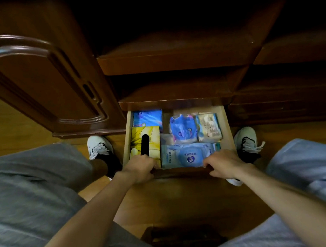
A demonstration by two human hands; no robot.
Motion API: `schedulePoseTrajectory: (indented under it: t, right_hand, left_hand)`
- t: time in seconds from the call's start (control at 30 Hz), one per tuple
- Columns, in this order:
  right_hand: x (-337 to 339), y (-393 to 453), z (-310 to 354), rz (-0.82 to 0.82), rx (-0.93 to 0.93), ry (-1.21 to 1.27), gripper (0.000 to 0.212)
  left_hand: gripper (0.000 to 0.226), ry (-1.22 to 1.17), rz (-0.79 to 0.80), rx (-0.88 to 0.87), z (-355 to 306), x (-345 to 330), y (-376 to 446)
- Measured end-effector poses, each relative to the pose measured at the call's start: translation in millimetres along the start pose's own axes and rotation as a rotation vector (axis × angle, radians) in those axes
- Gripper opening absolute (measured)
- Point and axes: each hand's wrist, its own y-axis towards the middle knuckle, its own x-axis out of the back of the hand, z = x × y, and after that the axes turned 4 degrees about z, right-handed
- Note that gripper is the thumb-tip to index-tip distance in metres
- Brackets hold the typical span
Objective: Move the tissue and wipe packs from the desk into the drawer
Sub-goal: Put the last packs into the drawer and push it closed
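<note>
I'm looking down past grey-trousered knees at a dark wooden desk (37, 80) with its bottom drawer (226, 124) pulled out between two white shoes. From what lies inside I judge the packing step done: every pack I can see is already in the drawer, and the desk top itself is out of my view, so I can't confirm nothing is left up there. Nearest me, along the front, lies the large pale-blue wipe pack (189, 154); left of it sits the yellow tissue box (146, 143) with its dark slot, and behind that a blue tissue pack (147, 118). At the back right a blue-and-white pack (183, 129) and a beige pack (208, 127) lie side by side, touching. My left hand (141, 170) and right hand (223, 164) both sit on the drawer's front edge, fingers curled together over the rim and gripping it; the fingertips are hidden behind the wood. What's left, as I read it, is closing: an even push from both hands so the drawer runs straight, minding that the wipe pack doesn't catch under the shelf above.
</note>
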Motion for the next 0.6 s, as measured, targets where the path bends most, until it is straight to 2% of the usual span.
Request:
schedulePoseTrajectory:
  t: [0.1, 0.2, 0.6]
  right_hand:
    - [12.4, 1.5, -5.5, -0.076, -0.033, 0.013, 0.038]
    - [18.8, 4.9, -4.7, -0.069, -0.038, -0.003, 0.042]
    - [25.8, 24.0, -8.2, -0.101, -0.141, -0.009, 0.04]
  left_hand:
    - [0.037, 0.005, -0.034, 0.045, 7.0, 13.8, 3.5]
    - [0.039, 0.018, -0.049, 0.056, 8.5, 17.9, 5.3]
    - [0.029, -0.037, -0.179, 0.142, 10.9, 11.3, 26.7]
